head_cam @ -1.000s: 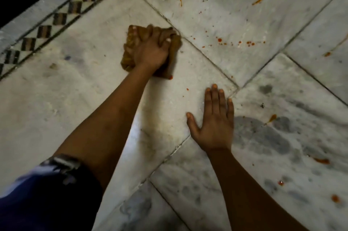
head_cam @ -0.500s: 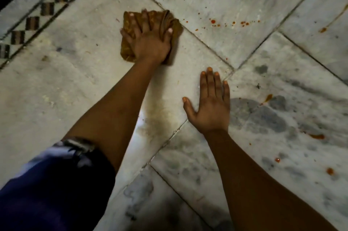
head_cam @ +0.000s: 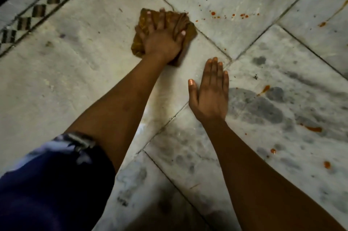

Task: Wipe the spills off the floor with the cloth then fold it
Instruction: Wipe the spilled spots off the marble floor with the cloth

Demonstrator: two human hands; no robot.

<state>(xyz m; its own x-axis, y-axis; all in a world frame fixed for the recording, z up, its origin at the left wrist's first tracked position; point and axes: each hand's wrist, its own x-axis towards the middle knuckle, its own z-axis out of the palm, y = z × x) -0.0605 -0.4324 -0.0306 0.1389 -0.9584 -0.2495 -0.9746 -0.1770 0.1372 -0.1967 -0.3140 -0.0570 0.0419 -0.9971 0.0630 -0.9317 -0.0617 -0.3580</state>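
Observation:
My left hand (head_cam: pixel 162 40) presses down on a bunched brown cloth (head_cam: pixel 185 22) on the marble floor (head_cam: pixel 75 72), fingers spread over it and the thumb hooked around a fold. My right hand (head_cam: pixel 211 91) lies flat on the floor just right of and below the cloth, fingers together, holding nothing. A row of small orange-red spill drops (head_cam: pixel 229 15) lies just right of the cloth. More orange streaks and blobs (head_cam: pixel 312 128) dot the tiles at the right and along the top edge.
A patterned tile border (head_cam: pixel 39 9) runs diagonally across the upper left, with a dark area beyond it. Grout lines cross near the hands. Dark grey veining marks the right-hand tile (head_cam: pixel 263 106). My blue sleeve (head_cam: pixel 47 183) fills the lower left.
My left hand has slid the cloth rightward toward the row of orange drops. My right hand stays flat on the floor. The view has shifted a little.

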